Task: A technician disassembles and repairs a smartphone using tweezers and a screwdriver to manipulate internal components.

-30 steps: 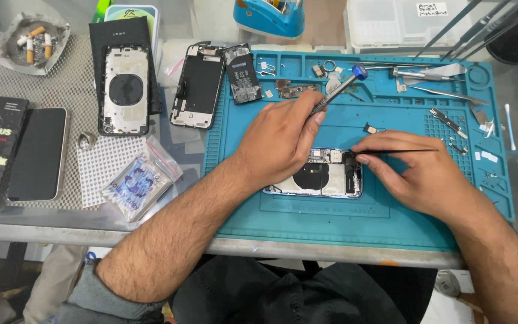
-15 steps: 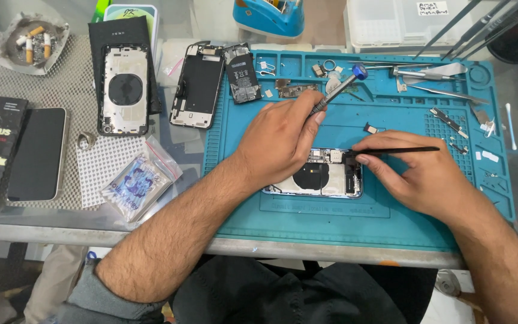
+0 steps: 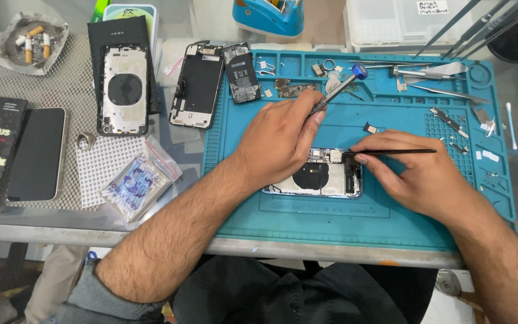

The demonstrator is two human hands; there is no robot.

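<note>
An opened phone housing point(image 3: 322, 177) with a round black coil lies on the teal work mat point(image 3: 355, 210). My left hand point(image 3: 280, 141) rests over its left part and grips a screwdriver point(image 3: 338, 87) with a blue cap that points up and to the right. My right hand point(image 3: 415, 171) pinches a thin black pry tool point(image 3: 394, 152), held level, with its tip at the housing's upper right corner.
Tweezers point(image 3: 445, 91), small screws and parts lie along the mat's far edge. Left of the mat are a phone frame point(image 3: 196, 84), a battery point(image 3: 242, 73), a back housing point(image 3: 124, 89), a dark phone point(image 3: 36, 153), a small plastic bag point(image 3: 139, 183) and an ashtray point(image 3: 28, 42).
Both hands stay over the housing. The black pry tool has shifted slightly; otherwise nothing has moved noticeably.
</note>
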